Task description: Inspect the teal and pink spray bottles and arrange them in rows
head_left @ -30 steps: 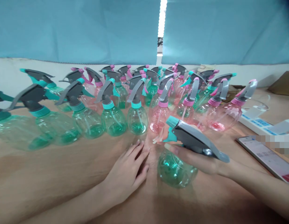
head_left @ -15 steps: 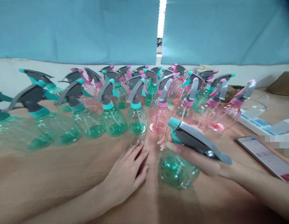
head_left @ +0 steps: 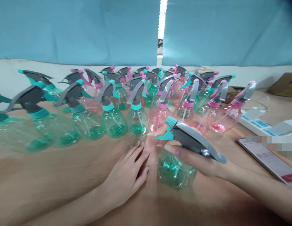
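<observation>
My right hand [head_left: 197,160] is closed round the neck of a green spray bottle [head_left: 175,171] with a grey trigger head [head_left: 193,141] and teal nozzle, held just above the wooden table [head_left: 53,182]. The fingers reach forward under the trigger. My left hand [head_left: 127,175] lies flat on the table, fingers stretched out, just left of that bottle and touching nothing else. Behind both hands stand several rows of green spray bottles [head_left: 112,121] and pink spray bottles [head_left: 160,116].
A phone [head_left: 268,158] lies at the right on the table, with a white power strip [head_left: 256,121] and cable behind it. A brown box [head_left: 283,84] sits far right. Blue curtains [head_left: 77,31] hang behind the bottles.
The right hand has shifted the held bottle slightly left, and its fingers have stretched forward off the trigger. The left hand has stayed flat in place.
</observation>
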The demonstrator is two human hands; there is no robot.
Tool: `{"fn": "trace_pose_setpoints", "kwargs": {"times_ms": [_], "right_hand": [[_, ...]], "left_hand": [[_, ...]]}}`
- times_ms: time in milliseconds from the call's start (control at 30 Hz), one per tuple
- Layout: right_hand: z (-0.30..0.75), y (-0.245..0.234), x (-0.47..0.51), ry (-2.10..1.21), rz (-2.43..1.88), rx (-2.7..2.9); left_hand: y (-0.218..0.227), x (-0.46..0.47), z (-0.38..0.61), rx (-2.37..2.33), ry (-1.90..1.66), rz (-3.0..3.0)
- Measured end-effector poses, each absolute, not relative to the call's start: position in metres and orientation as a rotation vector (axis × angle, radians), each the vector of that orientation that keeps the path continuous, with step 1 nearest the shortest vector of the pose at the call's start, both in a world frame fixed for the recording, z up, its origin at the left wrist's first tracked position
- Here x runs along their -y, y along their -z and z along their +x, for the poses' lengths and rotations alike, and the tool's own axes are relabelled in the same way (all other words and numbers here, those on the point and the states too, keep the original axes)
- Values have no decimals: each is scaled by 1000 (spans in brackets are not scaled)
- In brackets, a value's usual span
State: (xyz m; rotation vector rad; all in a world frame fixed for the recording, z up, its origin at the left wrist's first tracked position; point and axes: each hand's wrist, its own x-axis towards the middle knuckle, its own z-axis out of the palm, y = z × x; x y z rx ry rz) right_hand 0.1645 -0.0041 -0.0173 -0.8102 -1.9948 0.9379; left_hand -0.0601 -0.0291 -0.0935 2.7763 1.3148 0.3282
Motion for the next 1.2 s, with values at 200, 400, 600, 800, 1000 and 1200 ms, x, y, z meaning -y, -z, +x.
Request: {"fn": "trace_pose_setpoints", "kwargs": {"times_ms": [200, 400, 600, 800, 1000, 1200], "right_hand": [[166, 18, 5, -1098, -759, 1985], [164, 22, 6, -1140, -801, 1892], [162, 32, 6, -1053, -780, 1867], [167, 46, 7, -993, -842, 1904], [163, 34, 8, -1023, -772, 1941], [157, 23, 9, -912, -800, 1976]], "left_hand": [[93, 29, -61, -1327, -332, 2780], [94, 29, -62, -1319, -341, 2756], [91, 29, -60, -1320, -339, 2724], [92, 29, -59, -1320, -358, 2737], [95, 30, -60, -1325, -369, 2745], [94, 30, -60, -1330, -372, 2743]]}}
